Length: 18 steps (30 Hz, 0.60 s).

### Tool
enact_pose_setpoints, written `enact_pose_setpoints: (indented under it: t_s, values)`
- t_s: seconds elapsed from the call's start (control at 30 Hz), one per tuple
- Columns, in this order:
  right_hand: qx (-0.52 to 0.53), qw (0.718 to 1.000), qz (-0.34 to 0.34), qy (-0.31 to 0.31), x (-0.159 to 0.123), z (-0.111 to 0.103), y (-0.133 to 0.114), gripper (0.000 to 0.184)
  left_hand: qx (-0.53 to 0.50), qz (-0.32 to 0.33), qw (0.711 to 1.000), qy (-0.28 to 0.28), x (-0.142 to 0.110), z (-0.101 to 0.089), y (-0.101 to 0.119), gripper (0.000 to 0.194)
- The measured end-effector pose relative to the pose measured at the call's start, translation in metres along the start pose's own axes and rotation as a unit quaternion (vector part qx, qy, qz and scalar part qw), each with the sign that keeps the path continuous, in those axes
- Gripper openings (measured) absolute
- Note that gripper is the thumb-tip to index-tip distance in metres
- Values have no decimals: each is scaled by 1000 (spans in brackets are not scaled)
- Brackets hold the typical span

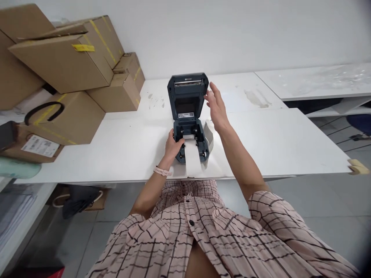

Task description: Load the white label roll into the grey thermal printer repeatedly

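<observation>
A dark label printer (177, 150) stands on the white table with its lid (188, 92) raised upright. A strip of white label paper (193, 158) runs out of its base over the front towards the table edge. My left hand (173, 146) grips the left wall of the base, thumb over the rim near the paper, the other fingers partly hidden outside. At the lid's right edge is my right hand (216, 108), fingers stretched out, the tips at or close to the lid. A loose strip of paper backing (209, 137) lies along the printer's right side.
Several cardboard boxes (66, 61) are stacked at the left, with a black curved handle (43, 110) in front. A mint-green cylinder (19, 168) lies at the left edge. Clear plastic (333, 79) lies on the far right table. The table's front edge (261, 173) is close to my body.
</observation>
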State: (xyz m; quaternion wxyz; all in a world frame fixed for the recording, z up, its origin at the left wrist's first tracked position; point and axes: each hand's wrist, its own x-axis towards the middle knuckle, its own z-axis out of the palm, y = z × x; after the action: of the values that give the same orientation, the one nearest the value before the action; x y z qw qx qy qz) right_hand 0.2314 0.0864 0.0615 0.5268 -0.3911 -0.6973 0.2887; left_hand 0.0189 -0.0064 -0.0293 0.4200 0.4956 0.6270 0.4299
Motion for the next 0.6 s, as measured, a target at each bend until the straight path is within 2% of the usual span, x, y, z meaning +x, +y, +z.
enact_pose_setpoints:
  t_s: [0.13, 0.23, 0.3, 0.37, 0.43, 0.47, 0.6]
  values:
    - [-99, 994, -52, -7, 9, 9, 9, 82, 41, 1, 999, 17, 10, 0, -1, 77]
    - [-198, 975, -95, 35, -8, 20, -2, 67, 68, 11, 997, 30, 10, 0, 4, 75]
    - [-263, 959, -105, 19, -24, 30, -12, 54, 78, 16, 996, 41, 7, 0, 9, 74]
    - [-351, 928, -82, -90, -37, 40, -18, 50, 90, 18, 995, 45, 3, 0, 14, 71]
    - [-432, 874, -47, -218, -44, 50, -19, 51, 102, 16, 994, 46, 1, 1, 17, 68]
    - [-458, 849, -36, -261, -46, 54, -18, 51, 106, 14, 993, 48, 1, 1, 18, 67]
    - [-477, 808, -44, -343, -45, 61, -12, 44, 102, 11, 993, 58, 1, 0, 17, 71]
